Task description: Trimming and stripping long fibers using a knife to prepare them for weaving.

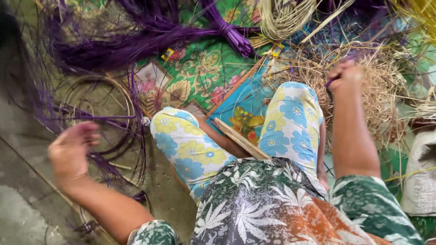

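- Left hand (70,152): motion-blurred, fingers curled over loose purple strands (113,156) above the concrete floor (27,213); cannot tell whether it pinches them or only brushes them.
- Coiled cane hoop (97,97) lies on the floor just beyond that hand, purple fibres draped across it.
- Handling estimate, purple strands: light, thin, springy, likely to tangle and slip singly; best taken as a gathered bunch near a bound end.
- Tied purple bundle (227,31), upper centre, on the floral mat (200,77); the binding looks like the firm place to take hold.
- Small yellow packet (167,54) on the mat beside the bundle, rectangular, red patch; another yellow scrap (277,49) further right.
- Flat wooden slat (240,140) rests between the knees.
- Right hand (344,75): closed narrowly on a thin purple strand end (330,82), held over the pale straw heap (386,90).
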